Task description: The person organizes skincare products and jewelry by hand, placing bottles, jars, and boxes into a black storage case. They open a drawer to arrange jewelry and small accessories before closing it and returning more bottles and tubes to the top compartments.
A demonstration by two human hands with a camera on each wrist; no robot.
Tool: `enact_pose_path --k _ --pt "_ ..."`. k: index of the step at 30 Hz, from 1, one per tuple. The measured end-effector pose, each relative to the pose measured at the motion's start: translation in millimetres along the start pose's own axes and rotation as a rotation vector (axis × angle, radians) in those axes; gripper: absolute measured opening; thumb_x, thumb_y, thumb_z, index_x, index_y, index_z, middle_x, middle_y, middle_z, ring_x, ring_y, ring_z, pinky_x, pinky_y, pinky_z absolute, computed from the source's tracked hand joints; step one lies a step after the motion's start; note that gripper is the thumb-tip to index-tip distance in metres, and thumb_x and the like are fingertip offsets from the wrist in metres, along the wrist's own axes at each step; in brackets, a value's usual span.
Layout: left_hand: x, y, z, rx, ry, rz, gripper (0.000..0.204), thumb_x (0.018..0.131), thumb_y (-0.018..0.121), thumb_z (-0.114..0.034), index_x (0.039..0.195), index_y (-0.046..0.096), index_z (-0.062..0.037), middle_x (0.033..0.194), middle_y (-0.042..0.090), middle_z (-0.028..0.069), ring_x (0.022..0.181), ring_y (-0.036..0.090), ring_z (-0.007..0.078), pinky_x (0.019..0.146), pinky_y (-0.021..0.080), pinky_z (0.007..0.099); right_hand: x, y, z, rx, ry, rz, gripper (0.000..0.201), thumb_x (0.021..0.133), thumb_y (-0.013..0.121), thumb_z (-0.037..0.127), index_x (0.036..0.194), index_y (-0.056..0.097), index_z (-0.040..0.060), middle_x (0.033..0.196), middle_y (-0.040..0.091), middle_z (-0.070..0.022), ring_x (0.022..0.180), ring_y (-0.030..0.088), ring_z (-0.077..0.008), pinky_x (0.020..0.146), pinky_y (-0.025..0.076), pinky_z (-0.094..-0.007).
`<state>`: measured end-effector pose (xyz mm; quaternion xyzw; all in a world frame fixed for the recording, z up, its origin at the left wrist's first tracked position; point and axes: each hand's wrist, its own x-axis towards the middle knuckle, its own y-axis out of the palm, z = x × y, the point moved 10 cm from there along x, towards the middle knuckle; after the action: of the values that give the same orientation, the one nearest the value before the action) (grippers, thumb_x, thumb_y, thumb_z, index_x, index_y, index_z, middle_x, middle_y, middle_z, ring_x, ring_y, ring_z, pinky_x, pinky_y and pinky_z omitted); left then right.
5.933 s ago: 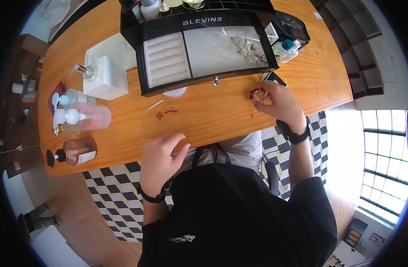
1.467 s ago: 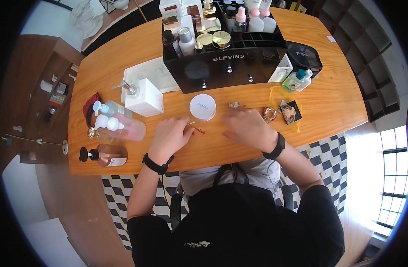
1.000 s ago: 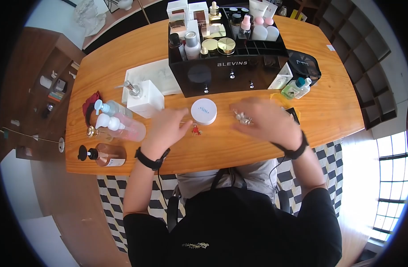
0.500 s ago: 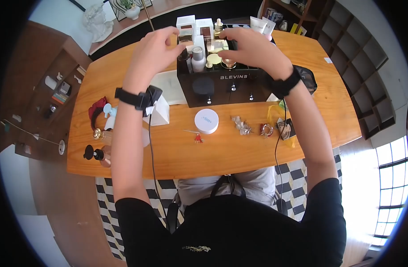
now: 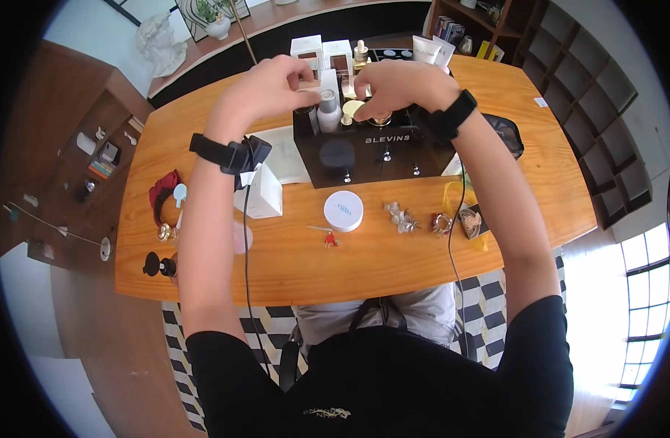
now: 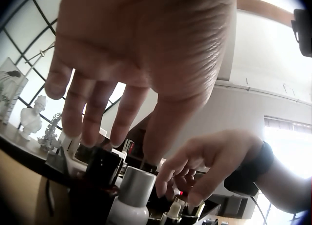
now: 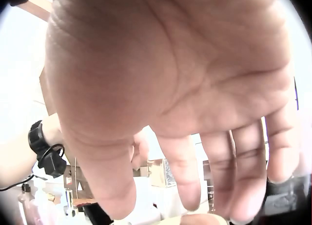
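Both hands are over the top of the black organizer (image 5: 364,159). The left hand (image 5: 271,86) hovers at its left end, beside a white bottle with a silver cap (image 5: 329,113); in the left wrist view its fingers (image 6: 124,110) hang down by that silver cap (image 6: 138,186) and a black cap (image 6: 103,166), holding nothing visible. Fingers bent downward, the right hand (image 5: 408,89) is above the round gold lids (image 5: 352,109). In the right wrist view this hand (image 7: 175,108) has spread fingers and an empty palm; whether its fingertips touch anything is unclear.
On the wooden table (image 5: 291,270) lie a round white jar (image 5: 343,211), a small red piece (image 5: 331,239), a jewellery cluster (image 5: 401,218), a bracelet (image 5: 442,223) and a small black box (image 5: 471,221). A white dispenser (image 5: 264,193) stands left; thin cables hang from both wrists.
The organizer's wide drawer, pulled out in the oldest frame, is closed. Both hands have risen from the tabletop to the organizer's top; over the last half second they shifted only slightly.
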<state>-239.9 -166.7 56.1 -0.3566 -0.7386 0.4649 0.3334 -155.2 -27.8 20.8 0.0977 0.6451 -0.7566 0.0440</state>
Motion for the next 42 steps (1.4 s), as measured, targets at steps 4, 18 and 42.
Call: enact_pose_path --k 4,18,42 --pt "-10 12 0 0.027 0.044 -0.005 0.037 0.085 0.086 -0.024 0.116 0.078 -0.0048 0.088 0.072 0.0122 0.082 0.071 0.0286 0.075 0.055 0.04 -20 -1 5 -0.063 0.0 -0.081 0.048 0.082 0.085 0.046 0.116 0.076 0.0124 0.101 0.079 -0.0045 0.101 0.075 -0.0312 0.081 0.055 -0.0458" --pt "-43 -42 -20 -0.018 0.153 -0.17 0.024 0.093 0.08 -0.007 0.113 0.072 0.0011 0.08 0.058 0.0003 0.073 0.053 0.0117 0.066 0.046 0.0318 -21 -11 -2 -0.006 -0.097 -0.284 0.037 0.08 0.082 0.026 0.112 0.077 0.0078 0.094 0.08 -0.0104 0.095 0.076 -0.0292 0.082 0.059 -0.0411" --pt "-230 76 27 0.022 -0.117 -0.075 0.016 0.091 0.077 -0.007 0.105 0.072 -0.0023 0.094 0.075 0.0162 0.087 0.072 0.0396 0.076 0.054 0.0472 11 200 179 -0.067 -0.528 -0.237 0.012 0.08 0.079 0.009 0.091 0.075 0.0065 0.084 0.076 -0.0152 0.08 0.078 -0.0341 0.069 0.06 -0.0424"
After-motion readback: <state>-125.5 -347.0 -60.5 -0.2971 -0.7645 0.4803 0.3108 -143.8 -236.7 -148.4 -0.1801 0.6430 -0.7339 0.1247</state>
